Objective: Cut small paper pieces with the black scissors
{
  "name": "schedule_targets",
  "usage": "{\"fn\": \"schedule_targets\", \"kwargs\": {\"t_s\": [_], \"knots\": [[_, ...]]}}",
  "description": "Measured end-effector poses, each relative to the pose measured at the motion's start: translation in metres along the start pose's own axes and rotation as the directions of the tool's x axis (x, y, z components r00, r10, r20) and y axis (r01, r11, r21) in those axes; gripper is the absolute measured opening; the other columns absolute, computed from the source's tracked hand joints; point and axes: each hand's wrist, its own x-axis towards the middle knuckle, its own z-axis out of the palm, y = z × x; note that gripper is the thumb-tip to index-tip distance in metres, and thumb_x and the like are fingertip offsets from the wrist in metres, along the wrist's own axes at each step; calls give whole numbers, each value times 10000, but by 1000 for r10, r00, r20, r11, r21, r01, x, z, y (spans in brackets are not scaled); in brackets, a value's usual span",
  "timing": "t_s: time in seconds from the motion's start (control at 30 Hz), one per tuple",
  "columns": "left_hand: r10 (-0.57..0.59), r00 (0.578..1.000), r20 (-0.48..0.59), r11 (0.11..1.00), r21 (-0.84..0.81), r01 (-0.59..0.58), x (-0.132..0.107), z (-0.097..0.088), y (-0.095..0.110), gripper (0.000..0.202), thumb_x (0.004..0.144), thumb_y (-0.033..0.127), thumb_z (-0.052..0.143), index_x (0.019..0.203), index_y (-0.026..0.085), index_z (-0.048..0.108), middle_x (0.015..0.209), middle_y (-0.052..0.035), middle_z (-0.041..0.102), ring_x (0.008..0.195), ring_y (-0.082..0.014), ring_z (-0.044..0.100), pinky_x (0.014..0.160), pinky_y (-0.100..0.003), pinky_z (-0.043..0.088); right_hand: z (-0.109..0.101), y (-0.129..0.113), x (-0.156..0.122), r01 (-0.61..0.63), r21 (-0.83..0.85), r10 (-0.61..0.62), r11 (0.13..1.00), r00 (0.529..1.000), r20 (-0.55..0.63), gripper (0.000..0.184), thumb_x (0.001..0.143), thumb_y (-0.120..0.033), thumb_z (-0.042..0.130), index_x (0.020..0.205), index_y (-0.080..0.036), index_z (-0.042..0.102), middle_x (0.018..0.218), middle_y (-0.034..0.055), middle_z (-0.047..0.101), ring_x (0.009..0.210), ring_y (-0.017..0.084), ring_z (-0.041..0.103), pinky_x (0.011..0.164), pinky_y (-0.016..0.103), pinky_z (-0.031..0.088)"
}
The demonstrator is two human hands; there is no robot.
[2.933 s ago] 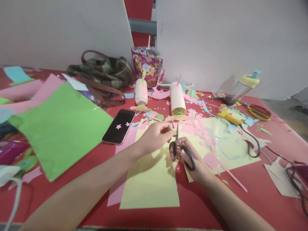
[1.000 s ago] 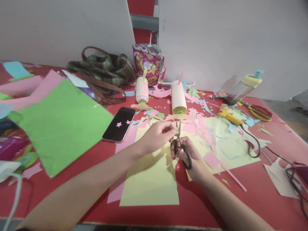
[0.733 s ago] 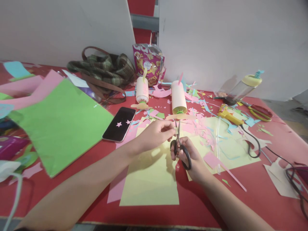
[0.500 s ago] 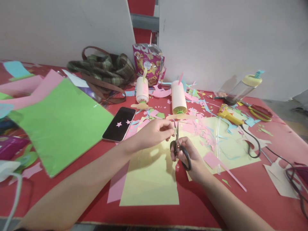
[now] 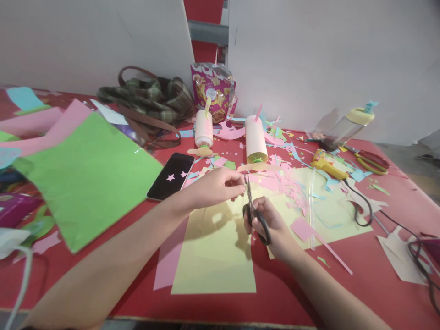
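Observation:
My right hand (image 5: 266, 220) is closed round the black handles of a pair of scissors (image 5: 250, 201), whose blades point away from me and stand slightly apart. Just left of the blades, my left hand (image 5: 225, 185) is closed in a pinch; whatever lies between its fingertips is too small to make out. Below both hands lies a pale yellow sheet of paper (image 5: 216, 261), partly over a pink sheet (image 5: 168, 261). A dark phone (image 5: 171, 178) with two small pink paper stars on its screen rests beside my left forearm.
Two paper-wrapped bottles (image 5: 255, 137) lie behind my hands among paper scraps. A yellow glue gun (image 5: 328, 166) with a black cord is at right, near red-and-green-handled scissors (image 5: 373, 161). Green paper (image 5: 92, 183) covers the left. A snack bag (image 5: 215, 94) and plaid bag (image 5: 151, 96) stand behind.
Both hands have shifted slightly left. The scissor blades, close to my left fingertips, now spread a little wider and lean further left.

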Motion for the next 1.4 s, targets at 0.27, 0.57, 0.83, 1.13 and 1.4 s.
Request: {"fn": "schedule_targets", "kwargs": {"t_s": [0.27, 0.57, 0.83, 1.13, 1.4], "knots": [[-13, 1000, -3, 1000, 8, 13, 0, -1, 1, 184, 724, 263, 389, 603, 150, 469, 572, 31, 473, 548, -87, 432, 514, -204, 309, 2, -4, 1, -20, -17, 19, 1000, 998, -53, 216, 710, -255, 552, 780, -237, 348, 681, -38, 454, 520, 79, 423, 427, 188, 304], [33, 982, 184, 997, 61, -45, 0, 9, 1, 149, 682, 197, 391, 596, 147, 502, 578, 25, 488, 529, -78, 424, 477, -190, 279, 1, -3, 5, 130, 75, -108, 989, 963, -248, 317, 611, -204, 641, 767, -249, 368, 679, -56, 430, 599, 92, 483, 557, 232, 398], [38, 955, 293, 996, 71, -61, 0, 20, 2, 131, 659, 180, 394, 587, 145, 498, 561, 19, 509, 500, -73, 414, 457, -193, 266, 0, -3, 5, 109, 35, -95, 993, 955, -281, 375, 574, -68, 635, 770, -255, 375, 678, -76, 448, 553, 69, 495, 521, 193, 371], [47, 959, 281, 994, 79, -72, 1, 20, 1, 153, 671, 188, 387, 625, 150, 528, 588, 19, 514, 517, -74, 421, 469, -189, 284, 0, -4, 4, 91, 19, -82, 996, 957, -277, 375, 571, -66, 623, 773, -251, 368, 679, -74, 446, 545, 66, 464, 480, 180, 342], [43, 977, 209, 997, 52, -55, 1, 20, 0, 184, 707, 200, 354, 610, 153, 503, 581, 20, 499, 505, -73, 409, 453, -192, 266, 1, -4, 4, 95, 1, -90, 995, 945, -314, 354, 589, -74, 608, 778, -254, 369, 691, -64, 438, 560, 70, 454, 466, 171, 336]]}}
